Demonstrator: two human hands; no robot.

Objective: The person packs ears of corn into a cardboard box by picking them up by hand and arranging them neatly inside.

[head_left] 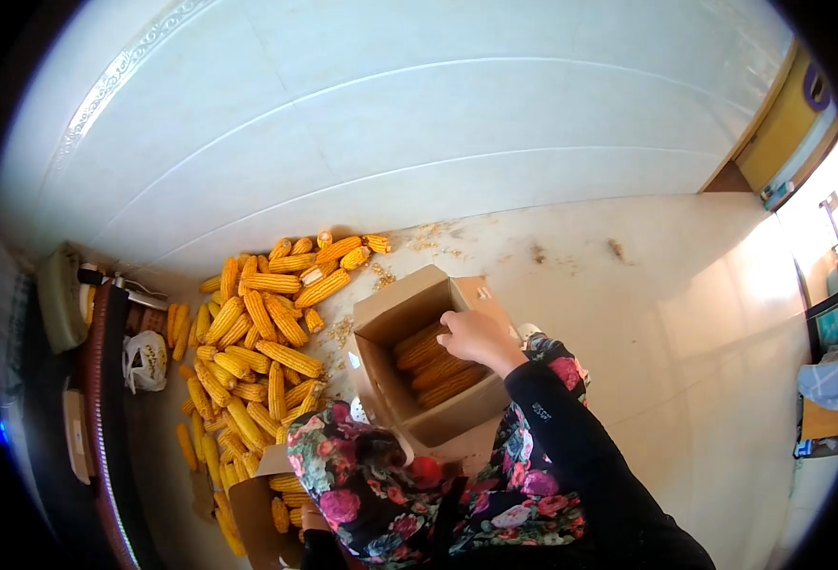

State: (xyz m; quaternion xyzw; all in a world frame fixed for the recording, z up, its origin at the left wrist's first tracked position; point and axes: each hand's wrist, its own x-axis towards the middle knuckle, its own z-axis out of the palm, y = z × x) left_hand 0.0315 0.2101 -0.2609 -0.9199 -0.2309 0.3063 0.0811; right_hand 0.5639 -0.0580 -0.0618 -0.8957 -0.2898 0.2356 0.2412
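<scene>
Dried corn cobs lie side by side low inside an open cardboard box, and the right hand reaches in over its right edge, fingers curled, though whether they grip anything I cannot tell. At the right edge of a second box, which holds more cobs, the left hand is mostly hidden by flowered clothing, its grip impossible to tell. Beyond, a corn pile spreads over the floor to its edge along the wall.
</scene>
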